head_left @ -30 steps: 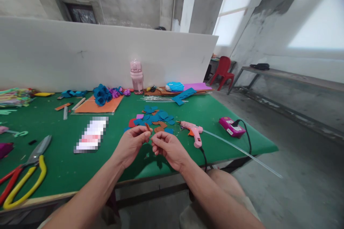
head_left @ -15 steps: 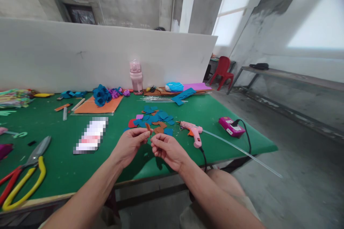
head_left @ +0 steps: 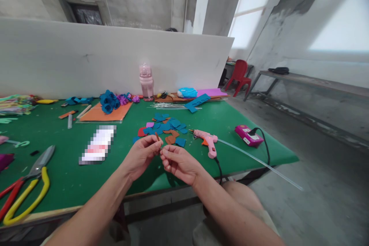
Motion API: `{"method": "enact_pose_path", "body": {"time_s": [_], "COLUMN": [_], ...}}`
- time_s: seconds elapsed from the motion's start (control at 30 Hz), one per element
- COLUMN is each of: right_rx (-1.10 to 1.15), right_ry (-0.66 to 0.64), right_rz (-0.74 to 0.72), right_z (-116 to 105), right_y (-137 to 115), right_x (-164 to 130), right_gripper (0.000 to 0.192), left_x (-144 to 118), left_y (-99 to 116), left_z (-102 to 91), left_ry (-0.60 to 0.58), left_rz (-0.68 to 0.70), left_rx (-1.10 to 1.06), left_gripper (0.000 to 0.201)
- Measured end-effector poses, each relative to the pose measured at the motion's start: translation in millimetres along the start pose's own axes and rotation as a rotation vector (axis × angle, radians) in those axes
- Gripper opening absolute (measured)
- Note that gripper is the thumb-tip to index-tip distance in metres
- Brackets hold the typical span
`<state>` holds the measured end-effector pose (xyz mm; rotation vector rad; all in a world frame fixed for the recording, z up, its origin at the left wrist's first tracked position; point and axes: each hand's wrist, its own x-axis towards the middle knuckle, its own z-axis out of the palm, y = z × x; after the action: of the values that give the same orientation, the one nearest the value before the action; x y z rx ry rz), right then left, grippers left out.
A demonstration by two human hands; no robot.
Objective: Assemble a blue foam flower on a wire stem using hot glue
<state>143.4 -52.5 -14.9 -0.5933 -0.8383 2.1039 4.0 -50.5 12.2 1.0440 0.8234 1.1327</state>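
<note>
Both hands have drawn closer together since a second ago, fingertips now nearly touching above the green tabletop (head_left: 72, 184). Left hand (head_left: 141, 154) holds a small brown strip (head_left: 157, 137) in a tight pinch; right hand (head_left: 178, 163) pinches beside it (contents too small to tell). Pink glue gun (head_left: 208, 141) lies just right.
</note>
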Motion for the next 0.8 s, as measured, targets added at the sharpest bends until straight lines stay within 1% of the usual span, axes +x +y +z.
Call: {"method": "enact_pose_path", "body": {"time_s": [0.1,0.17,0.23,0.3,0.33,0.47,0.6,0.7,0.8], "right_rx": [-0.069,-0.175,-0.292,-0.362,-0.373,-0.368,-0.379,-0.358,-0.258], "right_ry": [0.015,0.059,0.12,0.162,0.173,0.192,0.189,0.211,0.336], "right_rz": [-0.037,-0.09,-0.139,-0.165,-0.173,-0.213,-0.239,-0.28,-0.381], "right_z": [1,1,1,-1,-2,-5,-2,1,-2], "right_y": [-1,-1,-3,-4,-4,-6,-10,-11,-7], "right_x": [0,0,1,1,1,1,-2,-3,-3], "right_gripper": [0.023,0.024,0.025,0.027,0.027,0.027,0.027,0.028,0.029], "left_x": [-1,-1,1,2,3,3,4,4,-4], "left_y": [-1,-4,-8,-9,-9,-4,2,6,9], "left_z": [3.5,5.3,6.4,6.6,6.3,3.0,1.4,5.1,12.2], "left_ry": [-0.037,0.004,0.076,0.122,0.125,0.07,0.063,0.124,0.203], "left_rz": [0.044,0.096,0.135,0.139,0.126,0.069,0.09,0.125,0.189], "left_rx": [0.063,0.135,0.197,0.241,0.259,0.299,0.306,0.326,0.349], "left_gripper": [0.014,0.015,0.018,0.018,0.019,0.032,0.036,0.036,0.039]}}
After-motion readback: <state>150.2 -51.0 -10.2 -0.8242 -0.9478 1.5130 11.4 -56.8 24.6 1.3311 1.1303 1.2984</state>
